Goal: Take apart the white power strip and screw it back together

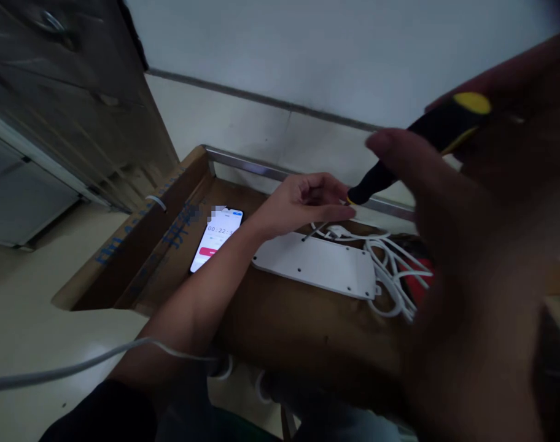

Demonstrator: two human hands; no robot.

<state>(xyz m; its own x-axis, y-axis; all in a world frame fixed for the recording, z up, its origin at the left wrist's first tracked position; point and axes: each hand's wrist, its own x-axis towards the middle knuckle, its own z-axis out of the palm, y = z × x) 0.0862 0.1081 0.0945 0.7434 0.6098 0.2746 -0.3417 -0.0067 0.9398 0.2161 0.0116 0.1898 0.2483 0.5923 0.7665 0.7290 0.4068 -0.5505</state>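
Note:
A black and yellow screwdriver (379, 178) slants down from the upper right, its tip at a hole near the far edge of a white power strip (326, 261). The strip lies with its holed, flat side up. My right hand (473, 245), large and blurred close to the camera, has its thumb and fingers around the handle. With its fingertips, my left hand (303, 199) pinches the screwdriver's neck above the strip. Part of the shaft is hidden behind the left fingers. A white cord (390, 276) lies coiled at the strip's right end, with a white plug (338, 231) behind.
Brown cardboard (155, 245) with a raised left side lines the work surface. A phone (218, 236) showing a timer lies left of my forearm. Behind runs a metal rail (247, 164) along the wall. A pale cable (77, 366) crosses the lower left. Something red (413, 279) sits under the cord.

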